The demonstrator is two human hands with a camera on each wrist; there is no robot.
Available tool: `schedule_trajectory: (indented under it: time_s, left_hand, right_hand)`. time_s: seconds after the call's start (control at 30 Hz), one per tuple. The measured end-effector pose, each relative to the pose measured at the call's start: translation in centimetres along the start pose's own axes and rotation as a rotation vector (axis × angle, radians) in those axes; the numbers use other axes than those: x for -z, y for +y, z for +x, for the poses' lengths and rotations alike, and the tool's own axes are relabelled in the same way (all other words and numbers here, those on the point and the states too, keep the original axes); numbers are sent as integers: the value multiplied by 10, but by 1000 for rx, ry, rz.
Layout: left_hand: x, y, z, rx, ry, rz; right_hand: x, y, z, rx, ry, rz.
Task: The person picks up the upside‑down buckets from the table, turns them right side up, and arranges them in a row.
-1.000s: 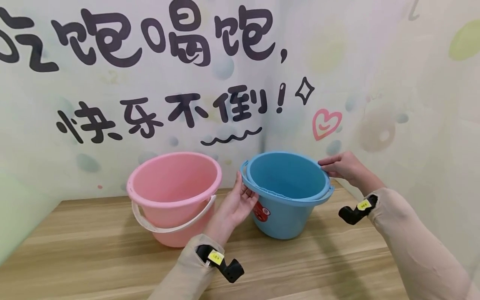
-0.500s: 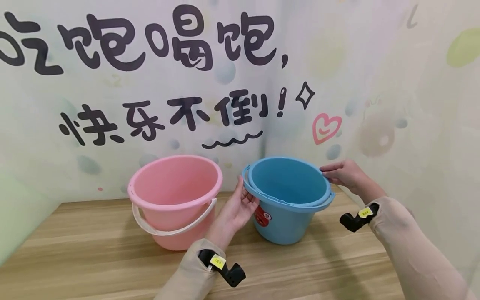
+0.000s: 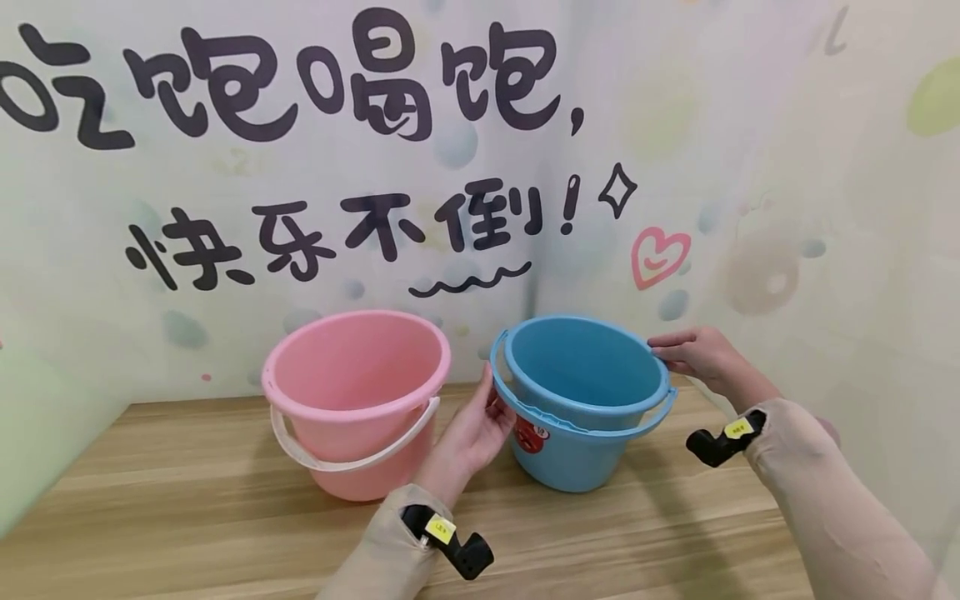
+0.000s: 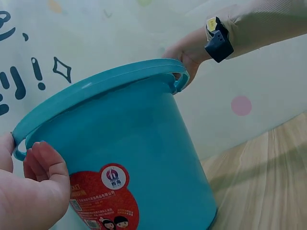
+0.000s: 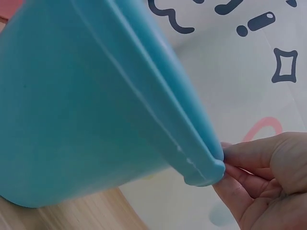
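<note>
A blue bucket (image 3: 573,462) with a red label (image 4: 108,196) is on the wooden table, its mouth turned up. At its left side my left hand (image 3: 476,433) grips the rim edge by the handle joint, thumb up and fingers curled underneath. My right hand (image 3: 708,358) pinches the opposite rim from the right, thumb and fingertips right at the edge in the right wrist view. The bucket's blue handle (image 3: 585,431) hangs a little below the rim across the front. The far side of the bucket's outer wall is hidden in the head view.
Left of the blue bucket stands a pink bucket (image 3: 337,435), its white handle (image 3: 322,465) lowered at the front. My left forearm passes in front of its right side. Behind both is a wall (image 3: 480,292) with black lettering. The wooden table (image 3: 187,500) extends to the front.
The blue handle has dropped from the rim to slightly below it at the front. Both hands stay at the blue bucket's rim. The head view has shifted slightly.
</note>
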State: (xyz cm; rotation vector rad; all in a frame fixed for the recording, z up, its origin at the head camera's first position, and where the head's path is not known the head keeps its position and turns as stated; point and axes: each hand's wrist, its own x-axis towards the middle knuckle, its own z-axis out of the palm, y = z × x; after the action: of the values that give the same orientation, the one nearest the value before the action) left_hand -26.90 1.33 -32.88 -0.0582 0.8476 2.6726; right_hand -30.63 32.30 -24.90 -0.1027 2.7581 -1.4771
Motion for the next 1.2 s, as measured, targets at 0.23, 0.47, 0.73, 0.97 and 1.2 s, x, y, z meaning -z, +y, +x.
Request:
schedule_trajectory:
  time_s: [0.23, 0.47, 0.73, 0.97, 1.2]
  left_hand:
    - [7, -5, 0, 0, 37, 2]
    - [19, -13, 4, -27, 56, 68]
    - [22, -19, 5, -47, 117, 81]
    - [22, -25, 4, -34, 206, 100]
    - [20, -27, 5, -51, 230, 114]
  right_hand:
    - [2, 3, -1, -1, 2, -5]
    - [0, 6, -3, -10, 13, -3]
    - [-2, 9, -6, 2, 21, 6]
    - [-1, 9, -8, -1, -17, 120]
    - [2, 7, -8, -8, -38, 196]
